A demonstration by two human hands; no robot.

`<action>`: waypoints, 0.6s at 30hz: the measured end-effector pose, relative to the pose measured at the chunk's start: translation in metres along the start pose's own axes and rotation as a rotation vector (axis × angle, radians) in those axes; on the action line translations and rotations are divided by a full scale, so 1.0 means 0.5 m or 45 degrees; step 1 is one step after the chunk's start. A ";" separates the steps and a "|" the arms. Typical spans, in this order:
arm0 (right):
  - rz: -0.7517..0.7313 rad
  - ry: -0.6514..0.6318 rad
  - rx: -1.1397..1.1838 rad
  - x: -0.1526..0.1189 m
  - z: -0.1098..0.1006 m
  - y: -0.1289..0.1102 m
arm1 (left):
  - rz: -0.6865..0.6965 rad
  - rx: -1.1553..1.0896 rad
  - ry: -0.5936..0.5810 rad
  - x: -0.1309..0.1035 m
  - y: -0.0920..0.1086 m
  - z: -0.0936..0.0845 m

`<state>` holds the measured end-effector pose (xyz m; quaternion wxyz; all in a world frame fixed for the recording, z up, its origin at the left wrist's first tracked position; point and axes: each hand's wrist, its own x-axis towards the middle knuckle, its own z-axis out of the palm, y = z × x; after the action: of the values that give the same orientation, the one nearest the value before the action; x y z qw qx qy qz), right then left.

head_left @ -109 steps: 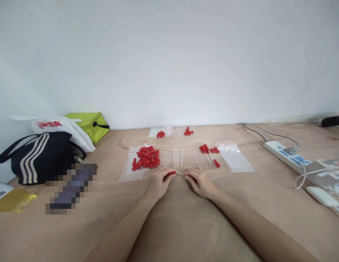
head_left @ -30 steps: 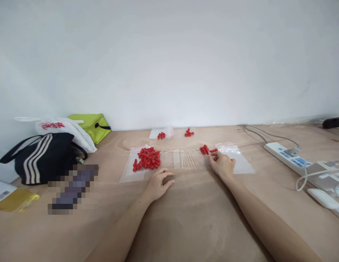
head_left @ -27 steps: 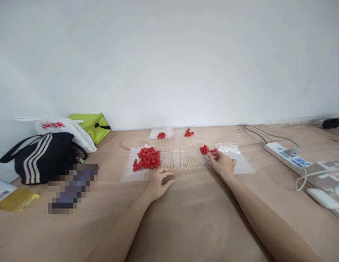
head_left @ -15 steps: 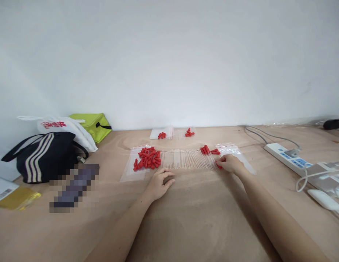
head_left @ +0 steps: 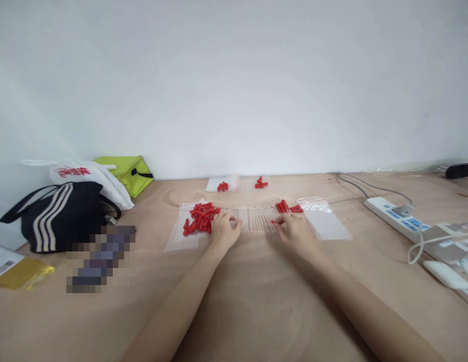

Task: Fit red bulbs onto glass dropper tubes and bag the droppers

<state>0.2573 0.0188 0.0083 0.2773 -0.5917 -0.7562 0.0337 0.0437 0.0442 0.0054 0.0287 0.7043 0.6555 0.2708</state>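
Across the whole lower half of the view runs a wood-toned surface [head_left: 249, 311], so let's call the line-up in its middle the centre of the clock. Way out at 9 is a black striped bag [head_left: 64, 218], way out at 3 a white power strip [head_left: 413, 222].

Next size down: left hand [head_left: 224, 234] at 8, fingers curled at the edge of the red stuff; can't tell if that grip has anything. Right hand [head_left: 296, 231], just past 3, is motion-blurred. Its grip looks narrow, with a red speck [head_left: 273, 221] at the tips that might be part of a bulb, but honestly can't tell.

Zip-lock bags: one at 9 [head_left: 184, 244], one at 3 [head_left: 326, 221]. Thin and floppy, I'd guess, so pinch a corner.

Dead centre is the row of thin clear tubes [head_left: 252, 218], side by side. They look light, stiff and probably slick; if they're glass, they'd snap when bent. I'd hold one close to the end being worked and push straight.

Smallest are the red dropper bulbs: a heap at 9 [head_left: 201, 218] on its bag, a few at 2 [head_left: 282, 206]. Likely soft, grippy rubber, near weightless. Pinch by the neck, because squeezing the fat end would just squash it.
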 end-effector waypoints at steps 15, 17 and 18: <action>-0.390 -0.003 -0.151 -0.050 0.059 -0.052 | -0.285 0.204 -0.280 0.059 0.050 0.015; -0.382 -0.020 -0.147 -0.050 0.059 -0.055 | -0.269 0.188 -0.277 0.060 0.051 0.017; -0.374 -0.024 -0.139 -0.051 0.059 -0.055 | -0.250 0.175 -0.269 0.059 0.051 0.017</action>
<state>0.2232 -0.0042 -0.0159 0.2396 -0.4885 -0.8379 -0.0430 0.0702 0.0710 0.0184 0.0756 0.6618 0.7315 0.1456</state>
